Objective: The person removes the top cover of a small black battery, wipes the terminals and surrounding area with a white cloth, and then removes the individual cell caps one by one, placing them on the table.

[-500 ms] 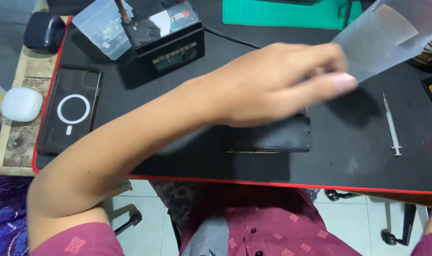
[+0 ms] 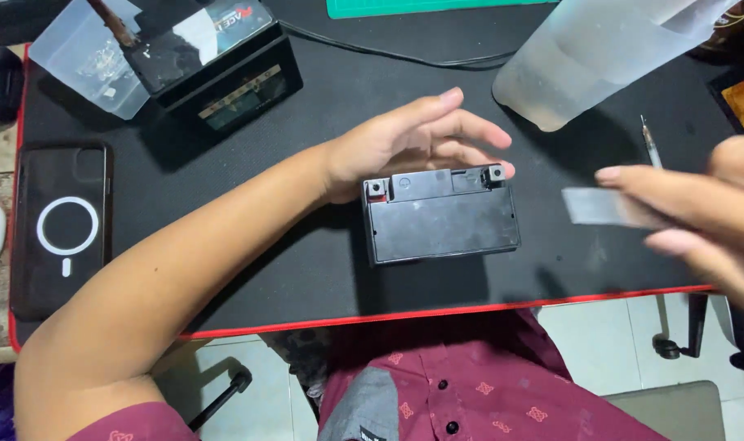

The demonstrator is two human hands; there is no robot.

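Item: small black battery (image 2: 441, 216), laid flat near the front edge of the black mat (image 2: 306, 269) on the bench, terminals turned away from the person. It is steadied from behind by the left hand (image 2: 413, 143), fingers loosely spread, nothing grasped. A grey strip (image 2: 596, 207) is pinched in the grip of the right hand (image 2: 698, 212), held level just right of the battery.

A small black battery (image 2: 441, 219) is steadied from behind by the left hand (image 2: 413, 143) — a grey strip (image 2: 594, 207) is pinched in the right hand (image 2: 698, 216).
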